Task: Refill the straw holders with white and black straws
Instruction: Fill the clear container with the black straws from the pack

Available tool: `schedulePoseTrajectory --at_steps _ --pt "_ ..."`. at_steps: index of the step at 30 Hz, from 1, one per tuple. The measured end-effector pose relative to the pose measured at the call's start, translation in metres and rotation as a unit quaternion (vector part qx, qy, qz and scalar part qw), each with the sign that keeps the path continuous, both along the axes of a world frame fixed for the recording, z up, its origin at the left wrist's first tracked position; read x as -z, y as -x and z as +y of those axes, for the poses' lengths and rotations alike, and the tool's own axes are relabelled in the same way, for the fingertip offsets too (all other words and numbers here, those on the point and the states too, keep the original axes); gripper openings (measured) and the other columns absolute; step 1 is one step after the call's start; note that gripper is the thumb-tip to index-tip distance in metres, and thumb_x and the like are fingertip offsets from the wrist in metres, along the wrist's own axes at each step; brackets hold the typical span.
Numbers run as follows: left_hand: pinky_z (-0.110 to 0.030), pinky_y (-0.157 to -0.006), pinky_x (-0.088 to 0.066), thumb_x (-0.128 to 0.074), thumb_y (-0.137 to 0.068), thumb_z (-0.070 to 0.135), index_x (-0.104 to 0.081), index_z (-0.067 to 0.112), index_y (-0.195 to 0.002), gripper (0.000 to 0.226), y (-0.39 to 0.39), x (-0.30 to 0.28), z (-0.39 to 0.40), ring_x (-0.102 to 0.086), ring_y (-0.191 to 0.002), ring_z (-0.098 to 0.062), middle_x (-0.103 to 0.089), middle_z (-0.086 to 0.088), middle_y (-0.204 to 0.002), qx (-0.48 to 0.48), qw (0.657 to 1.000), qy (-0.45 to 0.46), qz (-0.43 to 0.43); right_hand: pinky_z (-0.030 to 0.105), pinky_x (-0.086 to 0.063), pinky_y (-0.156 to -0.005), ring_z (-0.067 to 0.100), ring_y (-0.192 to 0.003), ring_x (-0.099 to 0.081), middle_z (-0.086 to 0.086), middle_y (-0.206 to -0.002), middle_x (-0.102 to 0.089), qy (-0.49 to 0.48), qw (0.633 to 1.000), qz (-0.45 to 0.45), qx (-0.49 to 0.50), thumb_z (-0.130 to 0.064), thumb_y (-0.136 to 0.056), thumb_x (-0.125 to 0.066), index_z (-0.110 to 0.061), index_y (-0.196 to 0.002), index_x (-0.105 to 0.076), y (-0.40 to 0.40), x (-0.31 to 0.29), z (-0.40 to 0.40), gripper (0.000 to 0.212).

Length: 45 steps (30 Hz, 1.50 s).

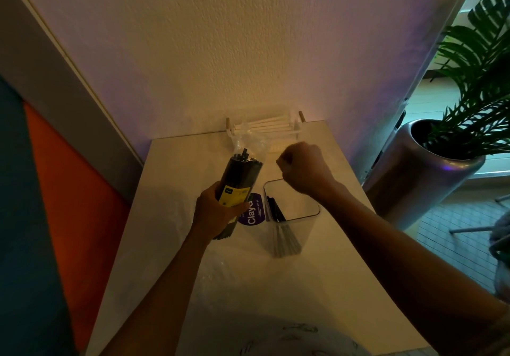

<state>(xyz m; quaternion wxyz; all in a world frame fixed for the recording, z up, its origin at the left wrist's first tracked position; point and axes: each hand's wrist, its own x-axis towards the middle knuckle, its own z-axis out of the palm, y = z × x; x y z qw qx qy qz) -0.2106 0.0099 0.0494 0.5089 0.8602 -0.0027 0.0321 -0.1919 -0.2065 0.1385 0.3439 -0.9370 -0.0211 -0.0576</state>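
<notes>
My left hand (218,212) gripped the lower part of the pack of black straws (241,179), which tilted up over the middle of the white table (171,179) with its loose plastic top open toward the far edge. My right hand (302,166) hung above the far rim of the clear straw holder (292,217), fingers curled into a fist; whether they pinched anything I could not tell. White straws (271,124) lay in a rack against the wall, and bare tabletop stretched along the left edge.
</notes>
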Motion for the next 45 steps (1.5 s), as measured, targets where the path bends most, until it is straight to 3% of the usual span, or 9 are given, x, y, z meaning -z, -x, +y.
schedulePoseTrajectory --at_steps 3,5,8,13,20,32,37,41,45 --pt "-0.035 -0.081 -0.057 -0.088 -0.066 0.021 -0.063 0.016 -0.117 0.057 0.000 0.000 0.001 -0.067 -0.089 -0.016 -0.071 -0.002 -0.106 0.006 1.000 -0.005 0.001 0.008 -0.048 -0.068 0.005 -0.076 -0.064 -0.004 -0.090 -0.067 -0.085 0.983 -0.159 0.018 -0.015 -0.097 -0.058 -0.008 -0.103 -0.069 0.003 -0.028 0.001 0.014" --pt "-0.037 -0.080 -0.058 -0.088 -0.065 0.022 -0.064 0.018 -0.115 0.056 0.000 0.000 0.002 -0.068 -0.088 -0.015 -0.071 0.001 -0.102 0.008 1.000 -0.008 0.002 0.000 -0.044 -0.072 -0.001 -0.078 -0.059 -0.007 -0.093 -0.065 -0.095 0.973 -0.209 -0.019 -0.014 -0.096 -0.060 -0.008 -0.106 -0.070 0.003 -0.042 0.003 0.015" --pt "-0.039 -0.079 -0.059 -0.089 -0.064 0.023 -0.064 0.018 -0.114 0.056 -0.001 -0.001 0.002 -0.069 -0.087 -0.015 -0.072 0.002 -0.101 0.015 1.000 -0.014 -0.001 -0.003 -0.039 -0.072 -0.003 -0.082 -0.058 -0.007 -0.099 -0.069 -0.046 0.981 -0.165 -0.093 -0.015 -0.096 -0.061 -0.012 -0.108 -0.071 -0.004 -0.048 0.007 0.016" --pt "-0.040 -0.075 -0.060 -0.090 -0.062 0.026 -0.065 0.024 -0.108 0.052 -0.002 -0.006 -0.001 -0.069 -0.083 -0.009 -0.073 0.005 -0.094 0.030 0.999 -0.026 -0.002 0.005 -0.040 -0.068 -0.002 -0.082 -0.057 -0.008 -0.097 -0.067 0.028 0.986 -0.052 -0.153 -0.011 -0.097 -0.058 -0.012 -0.109 -0.070 -0.010 -0.045 0.010 0.017" --pt "-0.042 -0.079 -0.059 -0.090 -0.062 0.028 -0.064 0.019 -0.112 0.057 -0.005 -0.009 -0.003 -0.069 -0.088 -0.014 -0.072 0.002 -0.098 0.035 0.999 -0.034 0.014 0.024 -0.050 -0.087 0.018 -0.112 -0.060 0.003 -0.123 -0.066 0.023 0.982 -0.001 -0.185 -0.005 -0.092 -0.060 -0.016 -0.115 -0.070 -0.011 -0.039 0.013 0.028" --pt "-0.045 -0.074 -0.060 -0.089 -0.062 0.026 -0.063 0.020 -0.107 0.053 -0.008 -0.015 -0.003 -0.069 -0.083 -0.015 -0.072 0.003 -0.093 0.054 0.997 -0.051 0.002 0.018 -0.052 -0.071 0.016 -0.093 -0.064 0.005 -0.103 -0.070 0.035 0.986 0.009 -0.164 -0.015 -0.088 -0.068 -0.010 -0.102 -0.074 -0.017 -0.037 0.011 0.015" --pt "-0.046 -0.074 -0.060 -0.090 -0.059 0.028 -0.063 0.022 -0.107 0.055 -0.010 -0.015 -0.003 -0.070 -0.083 -0.016 -0.072 0.003 -0.094 0.063 0.997 -0.040 0.012 0.017 -0.047 -0.069 0.014 -0.095 -0.059 -0.001 -0.099 -0.067 0.000 0.992 -0.007 -0.127 -0.017 -0.087 -0.070 -0.012 -0.096 -0.074 -0.016 -0.033 0.013 0.011" --pt "-0.044 -0.074 -0.061 -0.091 -0.058 0.028 -0.063 0.024 -0.107 0.056 -0.009 -0.014 -0.004 -0.070 -0.083 -0.011 -0.072 0.005 -0.094 0.060 0.998 -0.034 0.010 0.027 -0.054 -0.082 0.014 -0.099 -0.063 -0.001 -0.104 -0.072 -0.037 0.992 -0.025 -0.121 -0.014 -0.085 -0.071 -0.016 -0.089 -0.076 -0.015 -0.030 0.012 0.006" --pt "-0.043 -0.075 -0.060 -0.090 -0.061 0.026 -0.063 0.026 -0.106 0.053 -0.009 -0.019 -0.006 -0.070 -0.083 -0.011 -0.072 0.006 -0.094 0.070 0.997 -0.031 0.008 0.020 -0.052 -0.076 0.013 -0.096 -0.064 0.000 -0.100 -0.072 -0.047 0.991 -0.043 -0.114 -0.007 -0.086 -0.067 -0.016 -0.088 -0.073 -0.014 -0.031 0.010 0.011"
